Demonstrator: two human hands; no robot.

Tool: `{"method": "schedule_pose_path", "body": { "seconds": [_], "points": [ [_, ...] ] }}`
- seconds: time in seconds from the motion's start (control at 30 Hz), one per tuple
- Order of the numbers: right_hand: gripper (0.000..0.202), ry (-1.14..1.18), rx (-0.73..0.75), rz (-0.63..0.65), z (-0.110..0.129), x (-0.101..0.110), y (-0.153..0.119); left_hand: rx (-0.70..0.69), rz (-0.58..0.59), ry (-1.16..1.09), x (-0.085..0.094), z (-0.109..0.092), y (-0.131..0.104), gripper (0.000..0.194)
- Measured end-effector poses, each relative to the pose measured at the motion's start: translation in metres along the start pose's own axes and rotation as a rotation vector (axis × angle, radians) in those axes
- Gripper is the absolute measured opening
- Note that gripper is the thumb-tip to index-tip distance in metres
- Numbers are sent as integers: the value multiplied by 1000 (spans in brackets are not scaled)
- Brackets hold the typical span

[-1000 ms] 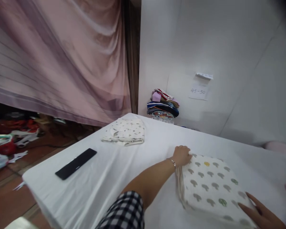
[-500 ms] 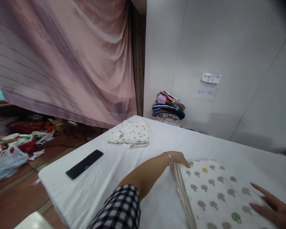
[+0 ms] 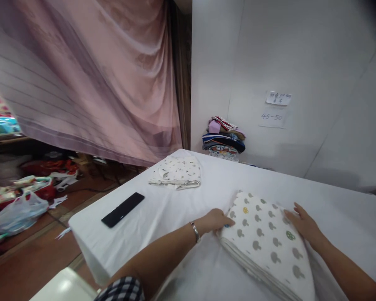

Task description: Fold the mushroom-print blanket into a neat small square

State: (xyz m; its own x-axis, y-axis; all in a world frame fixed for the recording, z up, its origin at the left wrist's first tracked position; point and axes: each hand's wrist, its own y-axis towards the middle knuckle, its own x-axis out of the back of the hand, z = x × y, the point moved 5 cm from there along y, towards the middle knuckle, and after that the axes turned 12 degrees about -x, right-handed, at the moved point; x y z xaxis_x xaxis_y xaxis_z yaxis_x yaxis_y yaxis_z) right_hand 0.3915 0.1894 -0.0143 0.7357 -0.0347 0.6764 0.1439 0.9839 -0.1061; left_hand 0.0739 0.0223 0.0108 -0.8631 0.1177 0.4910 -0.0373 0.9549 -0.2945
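A folded white cloth printed with grey, green and yellow mushrooms point(image 3: 266, 238) lies in layers at the table's near right. My left hand point(image 3: 217, 219) grips its left corner, thumb on top and the other fingers mostly hidden at the edge. At the opposite edge, my right hand point(image 3: 303, 223) touches the cloth with its thumb; its fingers are apart and reach past the edge. Farther back on the table sits another folded white cloth point(image 3: 177, 172) with small dark motifs, apart from both hands.
A black phone-like slab point(image 3: 123, 210) rests on the white-covered table point(image 3: 163, 217), toward the left. Behind the table stands a stack of folded fabrics point(image 3: 224, 140) by the wall. A pink curtain point(image 3: 134, 75) hangs at left, with a plastic bag point(image 3: 21, 211) on the floor.
The mushroom-print cloth has turned and shifted left and away from me. My left hand has moved left with its corner, and my right hand has moved up and left to its edge.
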Motion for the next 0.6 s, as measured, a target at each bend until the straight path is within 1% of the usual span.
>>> {"method": "schedule_pose_path", "body": {
  "seconds": [0.03, 0.1, 0.17, 0.23, 0.3, 0.37, 0.43, 0.47, 0.53, 0.6],
  "points": [
    [87, 22, -36, -2, -6, 2, -11, 5, -5, -18, -1, 0, 0, 39],
    [90, 71, -116, 47, -15, 6, -40, 3, -11, -40, -2, 0, 0, 39],
    [88, 86, -136, 93, -18, 9, -72, -23, -22, -60, -2, -2, 1, 40],
    [82, 39, -122, 100, -18, 10, -101, -55, -23, -103, -2, -3, 3, 42],
    [77, -39, -6, 82, -10, 12, -125, -66, 0, -151, -5, -3, 6, 44],
    [73, -122, 150, 44, 1, 13, -142, -75, 4, -162, -8, -2, 9, 42],
    [68, -217, 291, -3, 13, 13, -156, -99, -18, -153, -9, 0, 10, 39],
    [65, -279, 348, -4, 18, 11, -161, -113, -33, -147, -10, 1, 10, 38],
    [61, -427, 418, 67, 23, 1, -171, -146, -49, -122, -10, 4, 8, 37],
    [60, -564, 431, 173, 22, -10, -178, -168, -49, -65, -11, 7, 6, 36]
  ]
}}
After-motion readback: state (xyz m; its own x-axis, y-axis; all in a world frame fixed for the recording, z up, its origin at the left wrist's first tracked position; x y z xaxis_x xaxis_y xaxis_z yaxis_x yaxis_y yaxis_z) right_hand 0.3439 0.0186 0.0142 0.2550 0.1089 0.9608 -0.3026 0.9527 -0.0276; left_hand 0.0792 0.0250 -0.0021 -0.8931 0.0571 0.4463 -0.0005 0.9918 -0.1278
